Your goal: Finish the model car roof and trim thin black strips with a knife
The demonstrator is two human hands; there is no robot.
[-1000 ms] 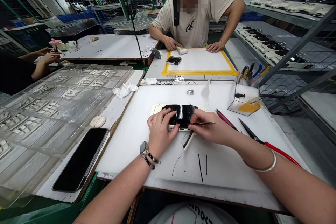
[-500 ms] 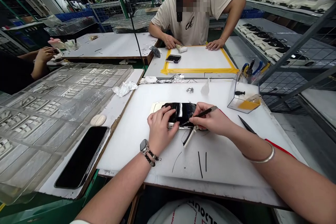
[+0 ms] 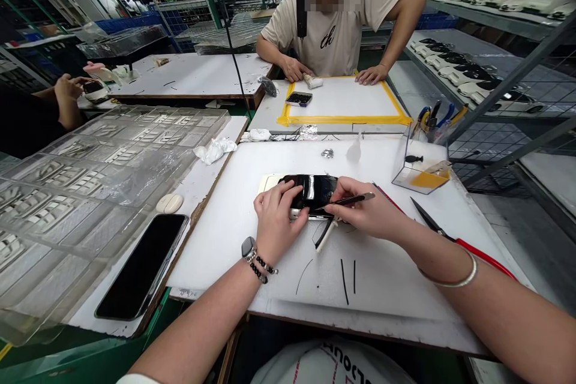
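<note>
A shiny black toy car body [image 3: 312, 190] lies on the white table [image 3: 234, 240], right in front of the person. It sits on a small pale card [image 3: 269, 182] that sticks out from under the car on the left side.

The left hand [image 3: 276, 222] rests on the car, just at its left end. Its fingers are bent and press down on the black top to hold it.

The right hand [image 3: 366, 213] is at the right end of the car. Its fingers are pinched shut around thin metal tweezers [image 3: 348, 200]. The tweezers lie almost flat, and their tip touches the near side of the car.

A little white stick with a black end [image 3: 324, 235] lies on the table just below the car, between the two hands. A few thin black strips [image 3: 344, 276] lie nearer to the person than the car.

To the right of the car lie scissors with red handles [image 3: 454, 240]. A clear box [image 3: 420, 165] with something yellow in it stands to the right of the car and a bit farther back.

To the left of the car are a small white oval case [image 3: 169, 203] and a black phone [image 3: 144, 265]. Farther left are clear plastic trays [image 3: 90, 174].

Behind the car, across the table, another person in a pale shirt [image 3: 335, 24] leans on a board with yellow tape [image 3: 344, 120] round it.
</note>
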